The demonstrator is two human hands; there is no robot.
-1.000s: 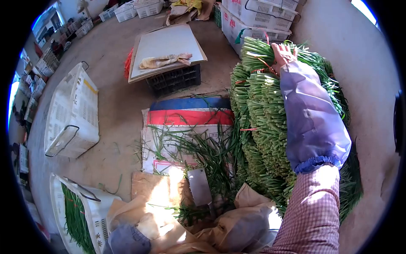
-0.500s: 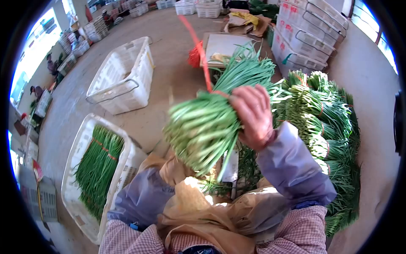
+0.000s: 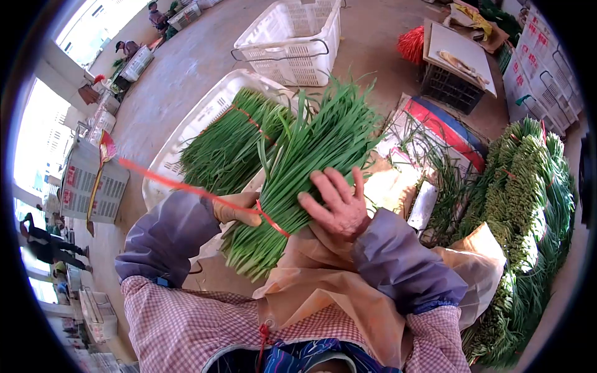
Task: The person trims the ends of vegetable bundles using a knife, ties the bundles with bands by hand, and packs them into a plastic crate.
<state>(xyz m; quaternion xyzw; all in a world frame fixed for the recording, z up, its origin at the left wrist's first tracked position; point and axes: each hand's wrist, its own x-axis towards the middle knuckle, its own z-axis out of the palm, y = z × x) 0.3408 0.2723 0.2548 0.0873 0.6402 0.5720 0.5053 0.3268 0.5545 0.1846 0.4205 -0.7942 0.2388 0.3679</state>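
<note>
A bundle of garlic chives point(image 3: 317, 146) lies slanted in front of my lap, with its cut stems low on the left and its leaves up to the right. A red tie point(image 3: 273, 222) circles it near the stems, and a long loose end sticks out to the left. My left hand point(image 3: 239, 210) grips the bundle beside the tie, thumb on top and the other fingers hidden beneath. My right hand point(image 3: 339, 204) rests on the leaves with fingers spread. Beyond the bundle, a white crate point(image 3: 163, 163) holds more tied chives point(image 3: 227, 146).
Another white crate point(image 3: 286, 53) stands farther out. At right is a long pile of tied greens point(image 3: 519, 211). A board-topped black crate point(image 3: 457, 53) has red strings point(image 3: 411, 45) beside it. Loose leaves point(image 3: 435, 155) litter the floor. Stacked crates point(image 3: 541, 74) stand behind. Other people point(image 3: 53, 242) are at left.
The view has swung left. The bundle has come down to my left, leaves now pointing away. My right hand has gone from gripping it to lying spread on it; my left hand has come into sight.
</note>
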